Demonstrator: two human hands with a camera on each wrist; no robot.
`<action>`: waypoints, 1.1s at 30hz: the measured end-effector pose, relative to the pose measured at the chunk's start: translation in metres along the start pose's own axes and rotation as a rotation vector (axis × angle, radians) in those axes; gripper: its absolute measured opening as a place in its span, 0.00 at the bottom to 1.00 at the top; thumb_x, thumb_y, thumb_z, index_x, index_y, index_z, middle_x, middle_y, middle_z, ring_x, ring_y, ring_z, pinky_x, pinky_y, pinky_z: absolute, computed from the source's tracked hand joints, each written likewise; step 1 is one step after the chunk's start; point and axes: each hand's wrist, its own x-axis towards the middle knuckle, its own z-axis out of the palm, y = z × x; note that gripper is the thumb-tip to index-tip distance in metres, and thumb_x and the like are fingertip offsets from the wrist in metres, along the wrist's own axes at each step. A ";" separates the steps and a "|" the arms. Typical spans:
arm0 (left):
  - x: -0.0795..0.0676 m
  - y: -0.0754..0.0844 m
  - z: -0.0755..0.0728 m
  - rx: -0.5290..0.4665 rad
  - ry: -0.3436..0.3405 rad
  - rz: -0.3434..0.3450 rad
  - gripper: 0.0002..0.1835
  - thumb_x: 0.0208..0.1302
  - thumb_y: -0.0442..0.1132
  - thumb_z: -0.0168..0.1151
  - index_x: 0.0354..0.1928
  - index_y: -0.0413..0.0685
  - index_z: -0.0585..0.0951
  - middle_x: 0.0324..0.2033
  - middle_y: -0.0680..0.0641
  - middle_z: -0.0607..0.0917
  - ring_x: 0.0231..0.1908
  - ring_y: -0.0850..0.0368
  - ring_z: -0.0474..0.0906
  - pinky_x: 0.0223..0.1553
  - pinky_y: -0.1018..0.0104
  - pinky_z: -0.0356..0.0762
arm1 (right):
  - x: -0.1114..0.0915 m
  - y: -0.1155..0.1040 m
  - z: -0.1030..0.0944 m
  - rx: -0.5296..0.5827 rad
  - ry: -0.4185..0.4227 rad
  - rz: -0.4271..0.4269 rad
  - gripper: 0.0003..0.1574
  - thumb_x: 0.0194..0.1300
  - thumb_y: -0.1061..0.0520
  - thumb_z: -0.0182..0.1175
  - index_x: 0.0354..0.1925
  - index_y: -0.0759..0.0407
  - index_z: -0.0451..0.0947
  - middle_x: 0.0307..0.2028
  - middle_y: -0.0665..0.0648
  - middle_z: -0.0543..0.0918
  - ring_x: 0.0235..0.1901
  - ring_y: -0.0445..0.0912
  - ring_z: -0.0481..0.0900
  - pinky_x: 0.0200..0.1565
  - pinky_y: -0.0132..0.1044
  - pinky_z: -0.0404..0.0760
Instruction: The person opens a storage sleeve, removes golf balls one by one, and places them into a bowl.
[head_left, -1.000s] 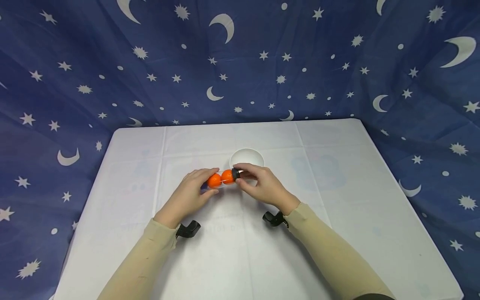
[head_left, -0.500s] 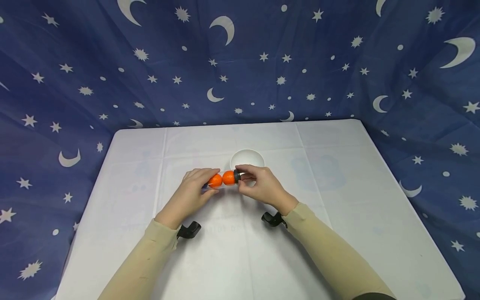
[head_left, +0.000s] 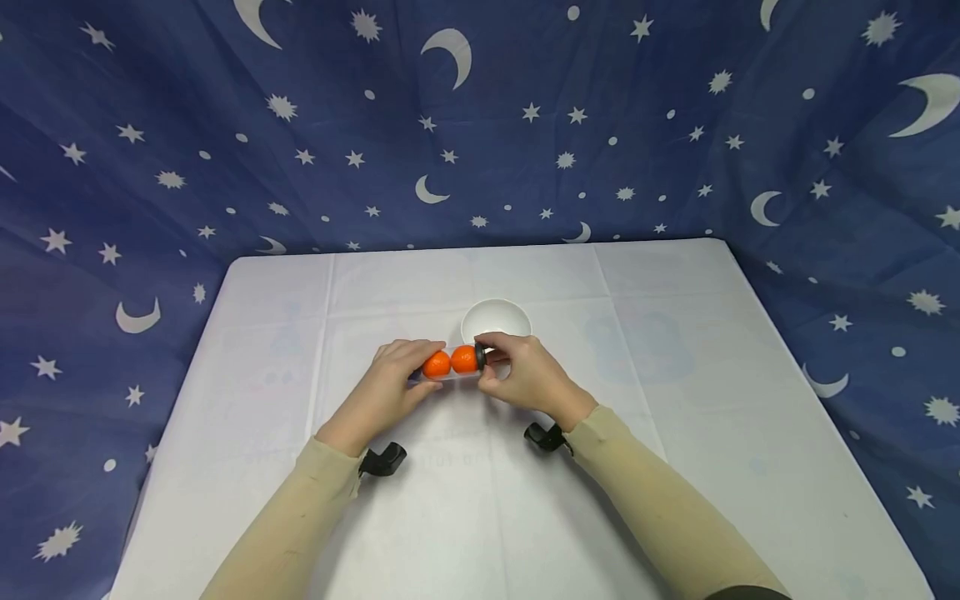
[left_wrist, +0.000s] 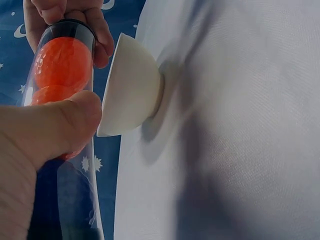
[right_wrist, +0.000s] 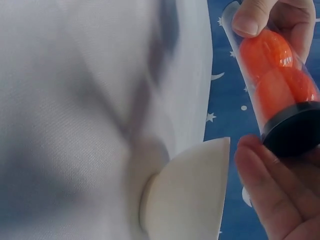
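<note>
A clear tube (right_wrist: 230,20) with a black end cap (head_left: 481,356) lies sideways between my hands, raised over the white table. Two orange balls (head_left: 437,364) show inside it, towards the capped end. My left hand (head_left: 384,385) grips the tube's left part, with its thumb (left_wrist: 82,112) across the near side. At the other end my right hand (head_left: 528,373) holds the black cap between thumb and fingertips. In the right wrist view the cap's flat face is turned towards that hand's fingers (right_wrist: 265,175). The cap sits against the tube's end.
A white bowl (head_left: 495,315) stands upright on the table just beyond the tube, partly hidden by my right hand. The white cloth-covered table (head_left: 420,533) ends at a blue curtain (head_left: 510,92) with moons and stars. A black wrist mount (head_left: 384,460) projects from each sleeve.
The tube and both hands have shifted slightly right and nearer to me. Both hands keep their hold, the right on the cap and the left on the tube.
</note>
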 end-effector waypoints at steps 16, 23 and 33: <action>0.001 0.001 -0.006 0.082 0.072 0.012 0.32 0.53 0.37 0.75 0.61 0.47 0.76 0.53 0.48 0.80 0.54 0.49 0.71 0.61 0.55 0.60 | 0.003 -0.003 0.000 0.309 0.000 0.179 0.27 0.57 0.64 0.62 0.57 0.63 0.77 0.48 0.53 0.83 0.37 0.43 0.85 0.39 0.34 0.82; 0.002 0.003 -0.005 0.097 0.019 -0.022 0.34 0.54 0.40 0.74 0.64 0.46 0.74 0.55 0.47 0.80 0.54 0.50 0.72 0.60 0.54 0.61 | 0.000 0.000 -0.001 0.277 0.015 0.141 0.29 0.54 0.66 0.61 0.56 0.63 0.77 0.48 0.52 0.83 0.37 0.41 0.84 0.40 0.34 0.82; -0.001 0.001 -0.002 0.063 0.041 -0.001 0.33 0.54 0.38 0.74 0.63 0.46 0.75 0.53 0.48 0.81 0.54 0.50 0.73 0.60 0.55 0.61 | -0.004 0.006 0.001 0.325 0.016 0.118 0.27 0.58 0.67 0.62 0.57 0.64 0.77 0.51 0.55 0.82 0.41 0.44 0.85 0.43 0.34 0.82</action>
